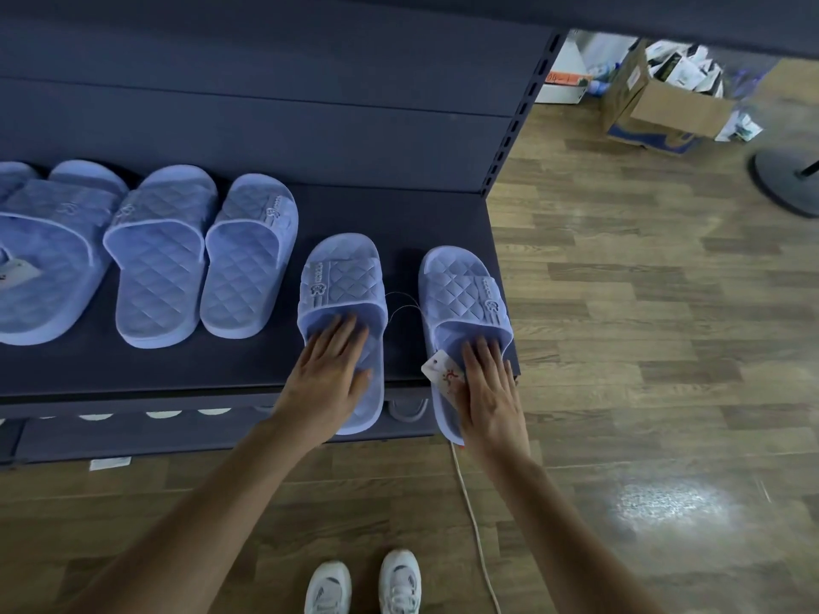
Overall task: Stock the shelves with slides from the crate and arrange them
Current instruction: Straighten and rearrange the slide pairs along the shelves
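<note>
Centre frame, right end of shelf [221,370]: left hand [330,370] lies flat, fingers straight, on left slide [341,277]. Right hand [489,387] lies likewise on right slide [461,285], touching its tag [438,370]. Both slides lie front-to-back — toes toward frame top, heels overhanging the front edge.

Six slides [159,254], two hands [328,378], two tags [445,374], two sneakers [328,587].

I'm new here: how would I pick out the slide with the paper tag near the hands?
Find the dark shelf and follow it to its right end, beside the wooden floor. The last slide there, under the right hand, is the one. Unlike the neighbouring slide under the left hand, it has a white tag with a red mark lying on its footbed.
</note>
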`<state>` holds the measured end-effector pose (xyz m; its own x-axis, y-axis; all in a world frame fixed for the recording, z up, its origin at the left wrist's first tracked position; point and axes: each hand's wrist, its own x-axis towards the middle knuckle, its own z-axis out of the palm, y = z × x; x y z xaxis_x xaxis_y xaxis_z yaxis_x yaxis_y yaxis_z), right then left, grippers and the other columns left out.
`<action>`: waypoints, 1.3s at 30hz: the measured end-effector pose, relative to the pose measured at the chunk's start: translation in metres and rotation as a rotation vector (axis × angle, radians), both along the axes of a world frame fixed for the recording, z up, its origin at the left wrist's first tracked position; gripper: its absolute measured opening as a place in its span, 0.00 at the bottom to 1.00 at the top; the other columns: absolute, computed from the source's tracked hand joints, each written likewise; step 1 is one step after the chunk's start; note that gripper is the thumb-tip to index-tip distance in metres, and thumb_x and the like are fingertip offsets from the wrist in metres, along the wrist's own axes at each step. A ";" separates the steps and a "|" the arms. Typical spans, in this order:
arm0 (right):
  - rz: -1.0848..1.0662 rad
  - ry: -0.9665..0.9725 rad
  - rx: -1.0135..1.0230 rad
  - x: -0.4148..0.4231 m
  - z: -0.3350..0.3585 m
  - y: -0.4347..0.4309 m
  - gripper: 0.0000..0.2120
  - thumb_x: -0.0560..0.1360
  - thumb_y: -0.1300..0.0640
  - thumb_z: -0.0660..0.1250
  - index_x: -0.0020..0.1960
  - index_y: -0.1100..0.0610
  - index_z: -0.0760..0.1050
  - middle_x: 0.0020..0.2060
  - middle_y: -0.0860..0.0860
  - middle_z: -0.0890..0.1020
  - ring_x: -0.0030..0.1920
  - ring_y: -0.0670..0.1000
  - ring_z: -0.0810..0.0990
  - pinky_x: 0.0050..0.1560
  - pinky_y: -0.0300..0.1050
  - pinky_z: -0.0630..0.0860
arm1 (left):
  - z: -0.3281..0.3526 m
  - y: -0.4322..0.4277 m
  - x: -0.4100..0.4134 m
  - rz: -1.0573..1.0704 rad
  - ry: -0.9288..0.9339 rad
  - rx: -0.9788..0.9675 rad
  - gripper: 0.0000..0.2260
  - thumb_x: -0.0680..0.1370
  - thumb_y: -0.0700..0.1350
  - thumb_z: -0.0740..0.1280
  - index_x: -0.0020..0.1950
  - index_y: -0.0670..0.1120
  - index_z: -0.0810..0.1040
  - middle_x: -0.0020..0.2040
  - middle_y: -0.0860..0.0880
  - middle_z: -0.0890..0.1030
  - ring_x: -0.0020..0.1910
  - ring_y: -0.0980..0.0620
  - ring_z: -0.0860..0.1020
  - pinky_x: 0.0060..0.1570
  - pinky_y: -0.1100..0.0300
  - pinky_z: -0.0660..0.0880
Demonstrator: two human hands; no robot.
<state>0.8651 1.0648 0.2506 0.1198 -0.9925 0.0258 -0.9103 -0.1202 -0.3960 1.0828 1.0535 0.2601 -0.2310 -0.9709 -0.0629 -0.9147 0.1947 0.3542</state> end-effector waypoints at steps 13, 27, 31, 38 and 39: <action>-0.032 0.146 0.161 0.026 0.007 -0.051 0.32 0.78 0.41 0.36 0.76 0.58 0.42 0.76 0.54 0.45 0.76 0.51 0.41 0.71 0.42 0.34 | -0.008 -0.030 -0.008 0.048 -0.042 -0.027 0.26 0.76 0.51 0.51 0.67 0.37 0.71 0.66 0.39 0.73 0.65 0.41 0.72 0.65 0.46 0.64; -0.059 0.068 0.186 0.067 0.013 -0.116 0.28 0.82 0.48 0.47 0.76 0.59 0.44 0.76 0.55 0.47 0.76 0.51 0.42 0.72 0.45 0.37 | -0.008 -0.089 -0.009 0.224 0.180 -0.119 0.21 0.81 0.47 0.52 0.73 0.41 0.61 0.74 0.44 0.62 0.75 0.48 0.57 0.70 0.62 0.43; -0.057 0.075 0.176 0.076 0.013 -0.128 0.28 0.82 0.48 0.48 0.76 0.60 0.45 0.76 0.55 0.47 0.76 0.52 0.43 0.73 0.45 0.38 | -0.012 -0.106 -0.005 0.228 0.188 -0.157 0.21 0.81 0.44 0.55 0.74 0.43 0.60 0.75 0.46 0.60 0.75 0.50 0.54 0.71 0.62 0.43; -0.070 0.095 0.137 0.080 0.011 -0.127 0.28 0.82 0.49 0.46 0.76 0.60 0.44 0.76 0.56 0.48 0.76 0.52 0.43 0.73 0.46 0.38 | -0.015 -0.106 -0.005 0.218 0.162 -0.193 0.26 0.75 0.50 0.49 0.66 0.38 0.73 0.66 0.40 0.74 0.67 0.41 0.70 0.66 0.54 0.56; -0.066 0.110 0.129 0.081 0.010 -0.127 0.27 0.82 0.49 0.46 0.76 0.60 0.43 0.76 0.56 0.47 0.76 0.52 0.43 0.73 0.46 0.38 | -0.015 -0.107 -0.005 0.215 0.144 -0.188 0.25 0.75 0.49 0.50 0.64 0.37 0.74 0.63 0.40 0.76 0.64 0.40 0.73 0.64 0.51 0.60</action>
<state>0.9461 0.9382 0.2608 0.0493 -0.9925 -0.1120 -0.9533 -0.0134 -0.3017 1.0779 0.9469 0.2449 -0.0128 -0.9899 0.1408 -0.8853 0.0767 0.4587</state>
